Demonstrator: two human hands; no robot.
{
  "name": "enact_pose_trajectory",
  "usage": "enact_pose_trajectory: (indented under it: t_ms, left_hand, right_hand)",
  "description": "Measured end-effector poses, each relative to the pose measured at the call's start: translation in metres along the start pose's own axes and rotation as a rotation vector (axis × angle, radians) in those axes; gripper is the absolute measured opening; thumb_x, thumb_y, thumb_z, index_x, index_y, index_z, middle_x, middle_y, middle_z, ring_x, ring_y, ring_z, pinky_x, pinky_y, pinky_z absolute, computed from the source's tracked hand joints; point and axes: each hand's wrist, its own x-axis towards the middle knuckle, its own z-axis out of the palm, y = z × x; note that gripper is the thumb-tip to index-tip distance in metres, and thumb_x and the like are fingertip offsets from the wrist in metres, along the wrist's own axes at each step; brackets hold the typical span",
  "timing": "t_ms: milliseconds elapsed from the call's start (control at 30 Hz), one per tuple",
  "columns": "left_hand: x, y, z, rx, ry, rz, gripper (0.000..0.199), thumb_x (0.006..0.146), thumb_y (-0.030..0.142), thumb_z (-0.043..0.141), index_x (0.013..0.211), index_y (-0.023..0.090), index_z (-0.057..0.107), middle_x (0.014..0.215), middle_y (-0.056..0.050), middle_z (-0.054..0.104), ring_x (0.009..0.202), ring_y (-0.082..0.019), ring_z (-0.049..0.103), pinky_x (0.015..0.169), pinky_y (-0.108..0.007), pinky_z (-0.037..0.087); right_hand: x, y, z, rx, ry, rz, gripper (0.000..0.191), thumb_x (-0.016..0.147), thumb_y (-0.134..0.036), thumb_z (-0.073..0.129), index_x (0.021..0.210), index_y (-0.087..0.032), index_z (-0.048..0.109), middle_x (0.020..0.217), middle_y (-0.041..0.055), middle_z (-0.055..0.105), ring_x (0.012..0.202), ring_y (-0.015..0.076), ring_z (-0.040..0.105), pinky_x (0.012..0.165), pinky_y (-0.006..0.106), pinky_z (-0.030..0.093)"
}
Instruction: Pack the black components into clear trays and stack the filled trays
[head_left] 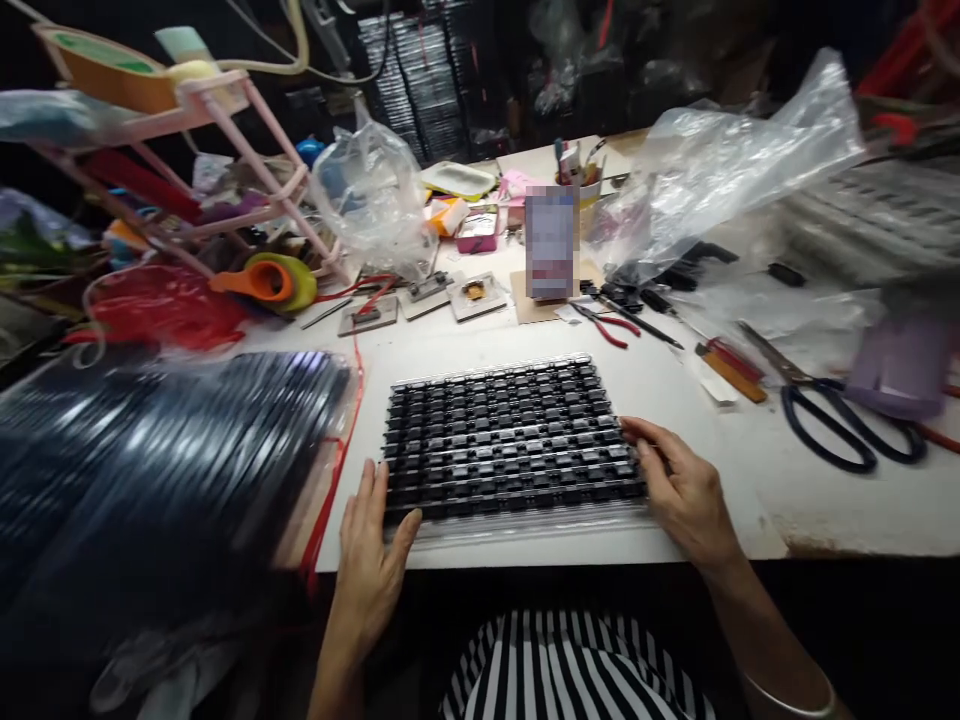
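Observation:
In front of me on the white tabletop lies a clear plastic tray [517, 522] filled with rows of small black plastic parts [510, 435]. My left hand [373, 550] holds the tray's left edge, its fingers along the side and the thumb by the near left corner. At the opposite side, my right hand [686, 490] grips the right edge, thumb on top and fingers curled around it. The fingertips of the right hand are partly hidden by the tray and the thumb.
Stacked dark trays [165, 450] stand at left beside red string [334, 480]. Large scissors [825, 410], red-handled pliers [611, 322] and a phone-like blurred panel [552, 243] lie or stand beyond. Plastic bags [750, 150] and a pink rack [247, 150] crowd the back.

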Motion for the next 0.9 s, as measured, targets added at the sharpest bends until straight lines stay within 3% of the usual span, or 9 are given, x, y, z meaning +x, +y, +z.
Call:
enact_pose_trajectory:
  t_ms: [100,233,433,900]
  left_hand:
    - [-0.0028,0.0043,-0.0054,-0.153,0.017,-0.122,0.060,0.092,0.043,0.040,0.147,0.026,0.021,0.155,-0.005,0.020,0.141,-0.021,0.016,0.115,-0.042,0.015]
    - [-0.0034,0.0049,-0.0067,-0.332,0.116,-0.212,0.052,0.094,0.041,0.037,0.142,0.022,0.034,0.149,-0.005,0.036,0.137,-0.018,0.029,0.114,-0.036,0.020]
    - [-0.0030,0.0103,-0.0038,-0.187,0.149,-0.115,0.050,0.093,0.035,0.042,0.141,0.022,0.037,0.147,-0.006,0.039,0.136,-0.019,0.031,0.114,-0.039,0.022]
    - [-0.0026,0.0102,-0.0014,-0.121,0.151,-0.097,0.049,0.094,0.035,0.038,0.141,0.020,0.037,0.145,-0.007,0.041,0.135,-0.020,0.034,0.114,-0.039,0.023]
  right_hand:
    - [-0.0017,0.0005,0.0000,-0.012,-0.006,0.034,0.031,0.090,-0.032,0.046,0.115,-0.023,0.061,0.110,0.0064,0.067,0.099,0.0229,0.063,0.094,0.042,0.047]
    - [-0.0031,-0.0008,-0.0009,-0.020,-0.009,0.071,0.032,0.089,-0.035,0.047,0.115,-0.024,0.062,0.109,0.0058,0.067,0.099,0.0237,0.063,0.096,0.044,0.046]
    - [-0.0044,-0.0009,-0.0019,-0.026,-0.013,0.105,0.034,0.088,-0.037,0.047,0.116,-0.026,0.062,0.109,0.0046,0.067,0.099,0.0236,0.063,0.097,0.044,0.045]
    - [-0.0035,0.0022,0.0002,0.001,-0.018,0.063,0.033,0.090,-0.034,0.045,0.117,-0.023,0.061,0.111,0.0063,0.066,0.101,0.0231,0.063,0.096,0.043,0.046]
